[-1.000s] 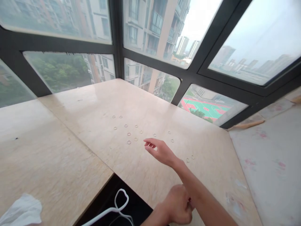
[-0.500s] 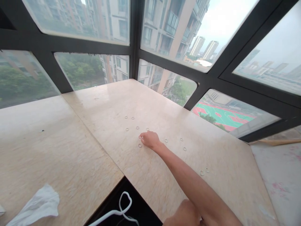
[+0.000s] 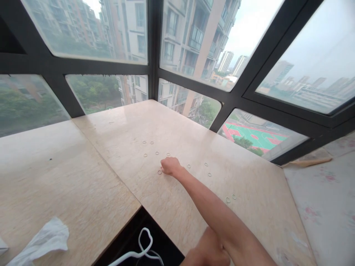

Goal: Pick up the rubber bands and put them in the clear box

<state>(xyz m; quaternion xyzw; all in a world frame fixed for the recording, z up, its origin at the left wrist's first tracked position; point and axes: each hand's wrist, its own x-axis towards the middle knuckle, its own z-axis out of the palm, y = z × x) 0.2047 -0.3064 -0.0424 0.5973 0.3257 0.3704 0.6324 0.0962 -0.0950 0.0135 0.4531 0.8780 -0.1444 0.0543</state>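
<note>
My right hand (image 3: 170,166) reaches in from the lower right over a pale marble-like sill (image 3: 122,229). Its fingers are closed, with a small reddish ring (image 3: 161,168) at the fingertips, mostly hidden by them. Right beside the fingertips lies a thin dark ring (image 3: 159,172). Several more thin rings lie flat around: a pair (image 3: 148,142) farther back, others just behind the hand, and some to its right, such as a ring (image 3: 209,174). Under my forearm is rounded bare skin (image 3: 206,247); I cannot tell whether it is my left hand.
A dark recess (image 3: 163,236) with a looped white cable (image 3: 144,253) cuts into the sill's front. Crumpled tissue (image 3: 46,238) lies at lower left. Dark window frames (image 3: 154,51) border the back. A flowered surface (image 3: 327,207) adjoins on the right.
My right hand has moved slightly nearer to me, bringing its fingertips closer to the dark ring. The view has shifted a little to the right and tilted up.
</note>
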